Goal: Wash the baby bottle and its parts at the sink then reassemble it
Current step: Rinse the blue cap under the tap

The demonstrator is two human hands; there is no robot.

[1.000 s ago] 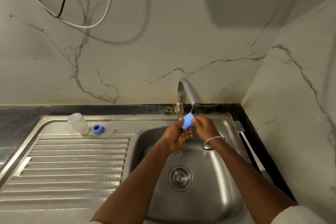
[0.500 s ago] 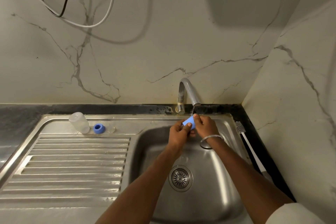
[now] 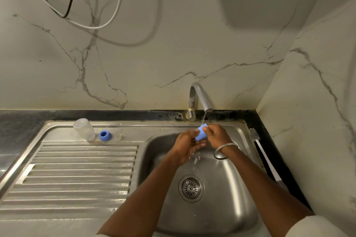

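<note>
**Blue cap going under the running tap**

Both hands are meeting over the back of the sink basin (image 3: 231, 188), right beneath the tap (image 3: 200, 96). A thin stream of water is falling from the spout onto the blue cap (image 3: 201, 133), which is being held in the air between the two hands – tilted, with its upper end nearest the spout.

The right hand (image 3: 217, 135) is curling its fingers over the cap's right side and pinching it. The left hand (image 3: 187, 145) is pressing its thumb against the cap's left side while its fingers are reaching underneath the lower end, so the cap is being gripped from both sides. Water is dripping off the left fingers into the basin, above the drain (image 3: 191, 188). A metal bangle (image 3: 224, 150) is hanging on the right wrist.

On the steel ledge behind the draining board (image 3: 77, 169), well apart from the hands, the clear bottle (image 3: 84, 129) is lying tilted – the blue ring (image 3: 105, 135) is sitting just beside it, and a small clear part (image 3: 118, 133) next to that, too faint to name. A white brush (image 3: 264, 158) is lying along the dark counter right of the basin.
</note>
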